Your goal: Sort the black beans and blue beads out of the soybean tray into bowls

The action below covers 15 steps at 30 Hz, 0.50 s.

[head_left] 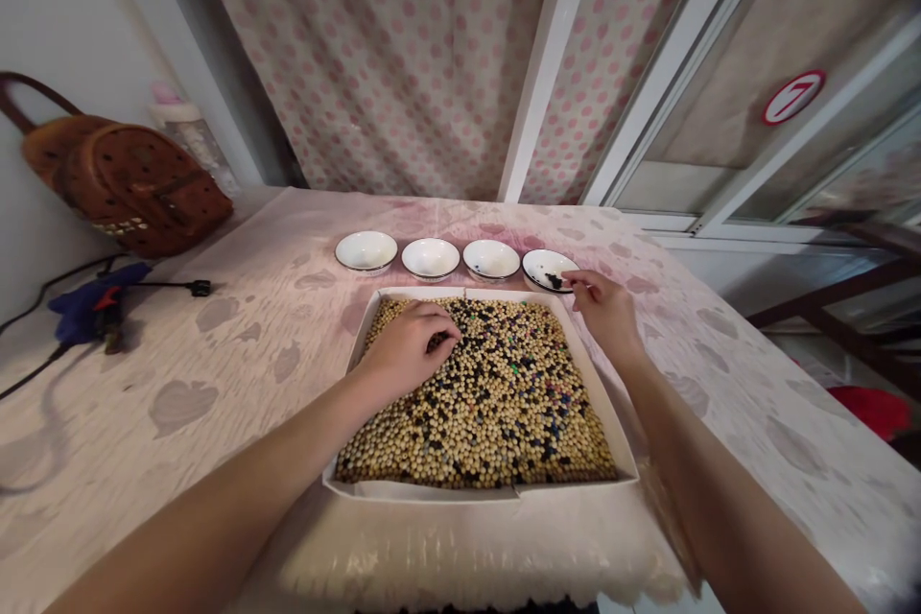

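Note:
A shallow white box (625, 460) holds a layer of small beads (496, 403), mostly tan, mixed with black, blue and a few green ones. My left hand (413, 345) rests over the beads at the box's upper left, fingers curled with thumb and fingertips together; what they hold, if anything, is hidden. My right hand (604, 307) is at the rim of the rightmost white bowl (539, 266), its fingers pinched. Dark beads lie inside that bowl beside the fingertips. Three more white bowls (366, 252), (430, 259), (491, 260) stand in a row to its left.
A brown backpack (136, 182) and a pale bottle (188, 129) stand at the back left. In front of them lies a blue tool (90, 307) with black cables. A patterned cloth (245, 374) covers the table; a polka-dot curtain (403, 58) hangs behind.

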Each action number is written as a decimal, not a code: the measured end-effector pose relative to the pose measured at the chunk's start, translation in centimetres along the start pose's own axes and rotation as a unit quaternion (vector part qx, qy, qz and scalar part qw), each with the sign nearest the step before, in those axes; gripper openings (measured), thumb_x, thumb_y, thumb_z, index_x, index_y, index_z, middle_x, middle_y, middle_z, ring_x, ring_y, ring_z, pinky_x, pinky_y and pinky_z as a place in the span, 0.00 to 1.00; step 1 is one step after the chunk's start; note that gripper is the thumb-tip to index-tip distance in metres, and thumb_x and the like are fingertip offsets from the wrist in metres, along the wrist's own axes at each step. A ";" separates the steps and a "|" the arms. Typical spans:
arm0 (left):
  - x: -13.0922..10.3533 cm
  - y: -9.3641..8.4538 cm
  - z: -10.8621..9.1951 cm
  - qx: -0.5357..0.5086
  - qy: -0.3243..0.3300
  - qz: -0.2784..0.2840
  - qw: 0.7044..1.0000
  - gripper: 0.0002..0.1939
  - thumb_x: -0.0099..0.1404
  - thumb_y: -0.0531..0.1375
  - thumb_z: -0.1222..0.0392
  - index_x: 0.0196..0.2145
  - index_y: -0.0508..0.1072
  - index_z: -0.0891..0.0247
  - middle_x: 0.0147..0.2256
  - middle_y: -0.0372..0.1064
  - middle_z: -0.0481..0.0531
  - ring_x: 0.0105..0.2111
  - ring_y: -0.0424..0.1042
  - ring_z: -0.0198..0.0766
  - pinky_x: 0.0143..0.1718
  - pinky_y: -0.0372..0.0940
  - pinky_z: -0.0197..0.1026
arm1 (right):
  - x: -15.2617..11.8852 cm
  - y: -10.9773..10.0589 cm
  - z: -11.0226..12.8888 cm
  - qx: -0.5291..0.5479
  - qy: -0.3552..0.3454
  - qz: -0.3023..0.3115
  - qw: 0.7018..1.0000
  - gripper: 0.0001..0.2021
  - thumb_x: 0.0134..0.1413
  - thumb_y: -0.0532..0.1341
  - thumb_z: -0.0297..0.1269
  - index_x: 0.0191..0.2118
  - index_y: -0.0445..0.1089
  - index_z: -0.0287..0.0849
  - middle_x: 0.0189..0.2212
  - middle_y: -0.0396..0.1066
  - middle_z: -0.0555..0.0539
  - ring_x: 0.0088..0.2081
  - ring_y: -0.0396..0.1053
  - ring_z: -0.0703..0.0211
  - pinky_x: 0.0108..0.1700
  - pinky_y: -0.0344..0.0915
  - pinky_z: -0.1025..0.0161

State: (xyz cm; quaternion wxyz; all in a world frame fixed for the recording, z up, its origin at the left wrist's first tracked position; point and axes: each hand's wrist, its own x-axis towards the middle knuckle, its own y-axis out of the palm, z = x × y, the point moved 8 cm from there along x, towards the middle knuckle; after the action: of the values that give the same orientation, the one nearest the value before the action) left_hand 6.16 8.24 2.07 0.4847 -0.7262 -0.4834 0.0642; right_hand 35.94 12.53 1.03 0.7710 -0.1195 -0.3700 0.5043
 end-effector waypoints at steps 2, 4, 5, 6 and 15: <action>0.0 0.0 0.0 0.002 0.003 0.000 1.000 0.08 0.66 0.59 0.67 0.37 0.78 0.58 0.40 0.74 0.50 0.44 0.70 0.42 0.50 0.66 0.49 | -0.4 -0.1 1.2 0.023 -0.002 0.010 1.000 0.15 0.55 0.54 0.37 0.43 0.75 0.41 0.35 0.77 0.44 0.23 0.67 0.61 0.30 0.66 0.61; 0.0 0.0 0.0 0.001 0.006 -0.002 1.000 0.07 0.65 0.59 0.66 0.37 0.78 0.59 0.40 0.74 0.50 0.44 0.70 0.42 0.50 0.66 0.49 | -1.0 0.4 2.7 0.038 -0.011 0.052 0.998 0.14 0.56 0.55 0.37 0.43 0.75 0.41 0.34 0.77 0.45 0.24 0.67 0.61 0.30 0.65 0.62; 0.0 -0.1 0.0 0.000 0.007 -0.003 1.000 0.07 0.65 0.59 0.66 0.37 0.78 0.59 0.40 0.74 0.50 0.44 0.70 0.41 0.50 0.66 0.49 | -1.4 0.9 3.6 0.039 -0.022 0.087 0.995 0.13 0.57 0.55 0.37 0.42 0.75 0.41 0.33 0.76 0.46 0.25 0.68 0.61 0.30 0.65 0.63; 0.0 -0.1 -0.1 -0.001 0.007 -0.004 1.000 0.07 0.65 0.60 0.66 0.37 0.78 0.59 0.40 0.74 0.51 0.44 0.70 0.41 0.50 0.66 0.49 | -1.9 1.6 4.5 0.037 -0.038 0.131 0.990 0.13 0.58 0.55 0.36 0.42 0.75 0.42 0.32 0.76 0.47 0.27 0.68 0.61 0.32 0.66 0.63; 0.0 -0.2 -0.2 -0.005 0.012 -0.004 1.000 0.07 0.65 0.59 0.66 0.37 0.78 0.58 0.41 0.74 0.51 0.44 0.71 0.42 0.50 0.66 0.50 | -6.2 5.1 9.1 0.007 -0.143 0.385 0.912 0.10 0.57 0.57 0.29 0.43 0.73 0.42 0.34 0.73 0.47 0.31 0.67 0.61 0.34 0.63 0.62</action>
State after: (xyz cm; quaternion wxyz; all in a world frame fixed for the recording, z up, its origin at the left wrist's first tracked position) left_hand 6.18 8.13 2.30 0.4870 -0.7272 -0.4811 0.0512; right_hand 24.78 7.78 1.76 0.4562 -0.1740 -0.3985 0.7764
